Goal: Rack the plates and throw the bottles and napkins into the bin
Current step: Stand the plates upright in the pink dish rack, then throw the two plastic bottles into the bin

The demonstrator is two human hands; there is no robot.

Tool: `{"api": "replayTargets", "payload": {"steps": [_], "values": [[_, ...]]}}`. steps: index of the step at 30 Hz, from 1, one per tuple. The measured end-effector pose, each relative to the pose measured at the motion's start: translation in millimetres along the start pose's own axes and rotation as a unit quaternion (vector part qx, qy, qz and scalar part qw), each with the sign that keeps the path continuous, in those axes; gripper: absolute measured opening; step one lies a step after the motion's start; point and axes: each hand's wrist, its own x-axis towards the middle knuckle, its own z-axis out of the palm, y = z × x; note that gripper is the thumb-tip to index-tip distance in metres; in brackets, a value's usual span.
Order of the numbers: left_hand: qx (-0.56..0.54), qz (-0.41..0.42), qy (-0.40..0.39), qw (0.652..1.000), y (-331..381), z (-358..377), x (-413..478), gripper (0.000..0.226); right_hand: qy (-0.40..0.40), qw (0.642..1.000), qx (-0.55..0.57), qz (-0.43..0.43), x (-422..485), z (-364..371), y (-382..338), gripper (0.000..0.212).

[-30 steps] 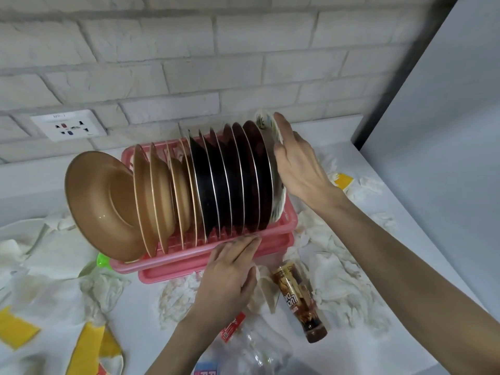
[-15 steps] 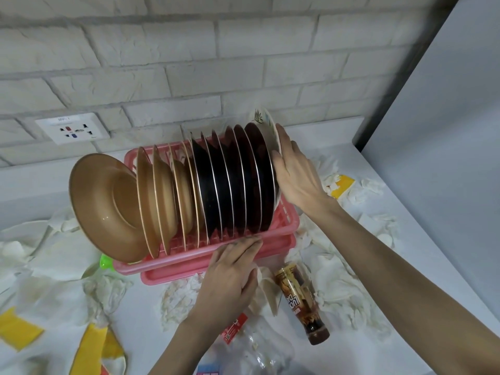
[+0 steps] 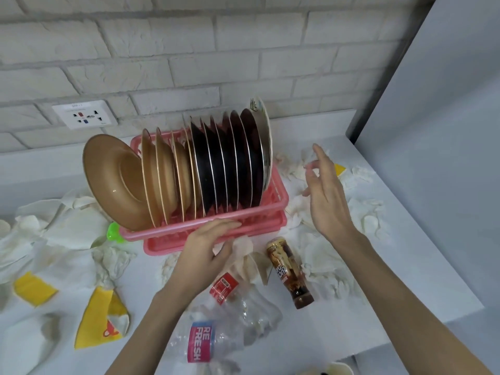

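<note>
Just left of the right hand [image 3: 324, 196], the patterned plate [image 3: 266, 147] stands on edge in the end slot of the pink rack [image 3: 278, 193], its back facing that hand. Dark plates [image 3: 230, 163] and tan plates [image 3: 162, 174] fill the slots beyond; the row runs left to right.

Right hand: fingers spread and relaxed, holding nothing, clear of the plate.

Left hand [image 3: 208, 250]: fingers straight, resting on the rack's front rim.

Between the hands lies a brown bottle [image 3: 288, 269], cap toward the person.

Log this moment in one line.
brown and black plates in pink plastic rack; left grip on rack; right grip open; brown bottle on white counter
</note>
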Motion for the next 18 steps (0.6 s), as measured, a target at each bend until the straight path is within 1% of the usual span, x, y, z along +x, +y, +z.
{"api": "replayTargets", "payload": {"steps": [1, 4, 9, 14, 18], "values": [[-0.005, -0.011, 0.011, 1.000, 2, -2, -4, 0.032, 0.000, 1.000, 0.018, 0.005, -15, -4, 2, 0.060], [-0.033, -0.038, 0.042, 0.998, 16, -7, -26, 0.026, -0.013, 0.998, 0.057, 0.001, -69, -12, 5, 0.045], [-0.062, -0.085, 0.070, 0.992, 45, -7, -73, 0.024, -0.093, 0.988, 0.117, 0.032, -155, -20, 15, 0.025], [-0.087, -0.132, 0.074, 0.985, 75, 3, -133, 0.027, -0.164, 0.976, 0.137, 0.049, -226, -14, 32, 0.019], [-0.098, -0.176, 0.078, 0.976, 91, 11, -182, 0.026, -0.218, 0.963, 0.145, 0.057, -269, -9, 32, 0.022]]}}
